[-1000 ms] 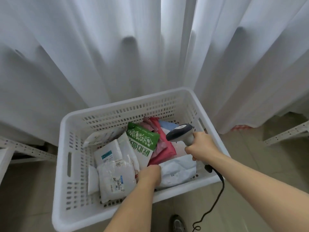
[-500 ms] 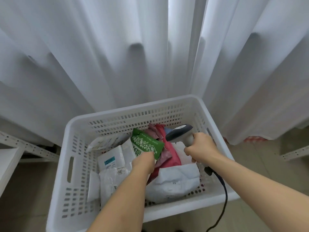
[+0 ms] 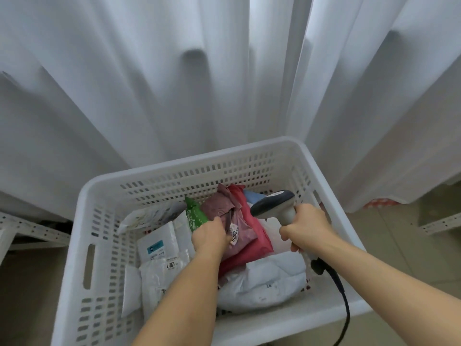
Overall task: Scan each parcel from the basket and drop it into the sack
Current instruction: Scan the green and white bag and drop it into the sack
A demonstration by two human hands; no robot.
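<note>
Inside the white basket (image 3: 82,236), the left hand (image 3: 209,237) pinches the mauve parcel (image 3: 232,221), probably to turn its label up; the right hand (image 3: 305,228) grips the barcode scanner (image 3: 273,208) just beside, aimed toward it; the curtain (image 3: 174,83) hangs behind the basket; no sack is visible.

- One view only, from a camera worn on the person's head; no second view shares the scene.
- It faces forward and steeply down into a white basket (image 3: 82,248), close enough that both forearms enter from the bottom edge.
- Wide-angle lens: the white curtain (image 3: 154,78) fills the upper half, its folds bowed.
- Floor (image 3: 30,290) shows past the basket's left and right edges.
</note>
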